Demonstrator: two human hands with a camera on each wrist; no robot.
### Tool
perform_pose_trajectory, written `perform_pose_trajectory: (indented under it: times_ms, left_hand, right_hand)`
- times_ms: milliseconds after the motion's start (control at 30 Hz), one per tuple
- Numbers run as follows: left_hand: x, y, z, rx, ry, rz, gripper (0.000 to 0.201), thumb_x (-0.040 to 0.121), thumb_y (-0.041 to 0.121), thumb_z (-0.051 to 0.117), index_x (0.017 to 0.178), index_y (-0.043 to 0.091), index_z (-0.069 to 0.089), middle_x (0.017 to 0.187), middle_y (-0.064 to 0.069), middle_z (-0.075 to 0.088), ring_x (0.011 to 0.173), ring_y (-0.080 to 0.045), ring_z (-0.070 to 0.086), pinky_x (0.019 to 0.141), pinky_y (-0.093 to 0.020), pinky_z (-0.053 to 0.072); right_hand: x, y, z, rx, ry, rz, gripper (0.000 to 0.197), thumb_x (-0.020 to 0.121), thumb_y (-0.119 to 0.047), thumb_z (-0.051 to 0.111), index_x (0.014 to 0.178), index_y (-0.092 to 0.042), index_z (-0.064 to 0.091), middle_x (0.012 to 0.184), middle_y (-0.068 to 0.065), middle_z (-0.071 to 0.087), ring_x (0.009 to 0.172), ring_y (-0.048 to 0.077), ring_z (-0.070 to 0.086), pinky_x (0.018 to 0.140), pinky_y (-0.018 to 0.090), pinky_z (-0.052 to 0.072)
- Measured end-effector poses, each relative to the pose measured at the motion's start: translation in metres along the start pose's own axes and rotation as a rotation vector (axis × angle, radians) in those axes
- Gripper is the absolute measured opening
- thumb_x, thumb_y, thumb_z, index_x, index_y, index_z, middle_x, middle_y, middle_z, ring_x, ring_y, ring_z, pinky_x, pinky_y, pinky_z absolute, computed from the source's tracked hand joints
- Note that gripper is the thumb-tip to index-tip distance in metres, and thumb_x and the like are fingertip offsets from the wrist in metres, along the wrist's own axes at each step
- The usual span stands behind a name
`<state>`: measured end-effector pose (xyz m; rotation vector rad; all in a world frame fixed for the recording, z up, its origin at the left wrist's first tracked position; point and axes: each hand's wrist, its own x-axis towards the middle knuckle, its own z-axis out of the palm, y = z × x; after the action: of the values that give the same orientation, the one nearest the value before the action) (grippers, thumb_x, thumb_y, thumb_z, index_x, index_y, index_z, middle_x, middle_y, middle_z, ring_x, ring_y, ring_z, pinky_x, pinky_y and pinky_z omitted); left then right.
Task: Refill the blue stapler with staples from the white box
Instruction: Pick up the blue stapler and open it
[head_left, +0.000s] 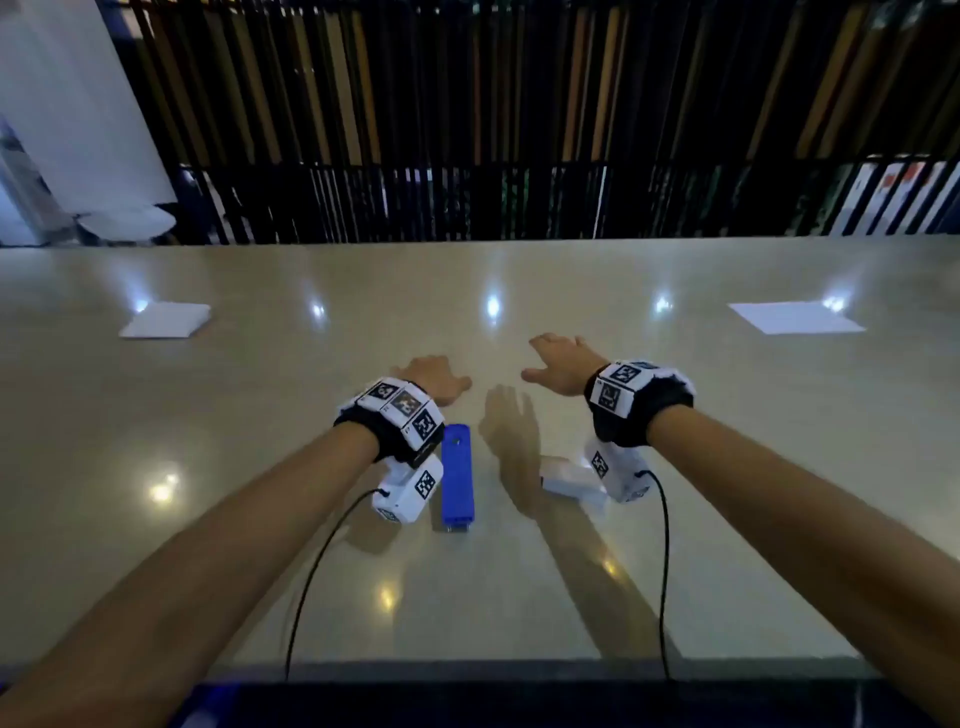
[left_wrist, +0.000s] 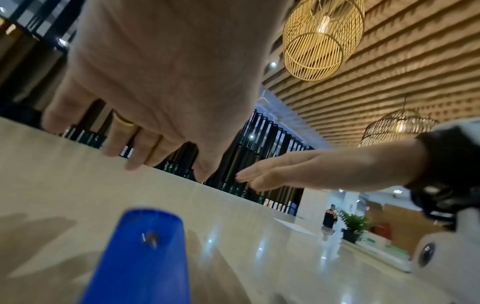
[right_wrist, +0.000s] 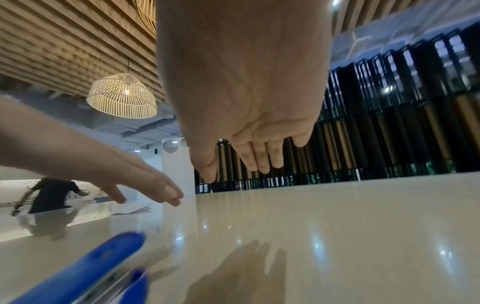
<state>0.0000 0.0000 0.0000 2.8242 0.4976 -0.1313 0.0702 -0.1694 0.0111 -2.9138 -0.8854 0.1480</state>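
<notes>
The blue stapler (head_left: 457, 475) lies closed on the glossy beige table (head_left: 727, 467), its long axis pointing away from me. It also shows in the left wrist view (left_wrist: 145, 257) and the right wrist view (right_wrist: 85, 273). The white box (head_left: 566, 480) sits just right of it, partly hidden under my right wrist camera. My left hand (head_left: 431, 376) hovers beyond the stapler's far end, fingers relaxed, holding nothing. My right hand (head_left: 558, 364) hovers further right with fingers spread, also holding nothing. Neither hand touches the stapler or the box.
One white paper sheet (head_left: 166, 319) lies at the far left of the table and another (head_left: 795, 317) at the far right. A dark slatted screen (head_left: 519, 130) stands behind the far edge. Cables run from both wrist cameras over the near edge (head_left: 467, 667). A person (left_wrist: 330, 221) walks in the background.
</notes>
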Motion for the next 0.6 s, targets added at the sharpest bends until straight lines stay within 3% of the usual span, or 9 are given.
perform_pose_trajectory:
  times_ms: [167, 333, 467, 533, 600]
  left_hand:
    - [-0.026, 0.004, 0.049, -0.050, -0.104, -0.034, 0.063, 0.093, 0.050, 0.041, 0.134, 0.003, 0.046, 0.137, -0.016, 0.052, 0.122, -0.034, 0.052, 0.098, -0.039, 0.041]
    - [-0.037, 0.002, 0.075, -0.041, 0.031, -0.100, 0.075, 0.089, 0.052, 0.048, 0.143, 0.003, 0.029, 0.142, -0.016, 0.043, 0.124, -0.035, 0.051, 0.097, -0.042, 0.042]
    - [-0.042, -0.004, 0.085, -0.226, 0.121, -0.199, 0.062, 0.084, 0.041, 0.062, 0.128, 0.004, 0.041, 0.123, -0.015, 0.059, 0.110, -0.036, 0.059, 0.077, -0.035, 0.041]
    - [-0.046, -0.004, 0.087, -0.277, 0.127, -0.219, 0.054, 0.087, 0.037, 0.060, 0.125, 0.004, 0.041, 0.118, -0.015, 0.061, 0.108, -0.037, 0.060, 0.074, -0.036, 0.037]
    - [-0.047, -0.004, 0.089, -0.258, 0.144, -0.189, 0.046, 0.090, 0.033, 0.056, 0.122, 0.003, 0.044, 0.117, -0.016, 0.061, 0.108, -0.038, 0.059, 0.077, -0.038, 0.040]
  right_hand:
    - [-0.026, -0.023, 0.062, 0.063, -0.141, -0.072, 0.061, 0.096, -0.037, 0.040, 0.147, -0.007, 0.026, 0.156, 0.010, 0.027, 0.142, 0.025, 0.029, 0.118, 0.046, 0.011]
    - [-0.042, -0.038, 0.087, 0.118, -0.160, -0.102, 0.056, 0.097, -0.034, 0.040, 0.144, -0.006, 0.031, 0.152, 0.011, 0.032, 0.140, 0.025, 0.033, 0.117, 0.048, 0.011]
    - [-0.051, -0.043, 0.096, 0.181, -0.158, -0.108, 0.051, 0.096, -0.031, 0.041, 0.140, -0.005, 0.036, 0.148, 0.013, 0.038, 0.135, 0.027, 0.038, 0.116, 0.048, 0.013]
    - [-0.055, -0.045, 0.097, 0.220, -0.161, -0.115, 0.042, 0.096, -0.029, 0.042, 0.129, -0.004, 0.046, 0.140, 0.015, 0.045, 0.130, 0.030, 0.042, 0.115, 0.049, 0.016]
    - [-0.056, -0.047, 0.101, 0.274, -0.166, -0.119, 0.022, 0.094, -0.027, 0.043, 0.104, -0.008, 0.049, 0.124, 0.017, 0.053, 0.121, 0.032, 0.048, 0.110, 0.048, 0.023]
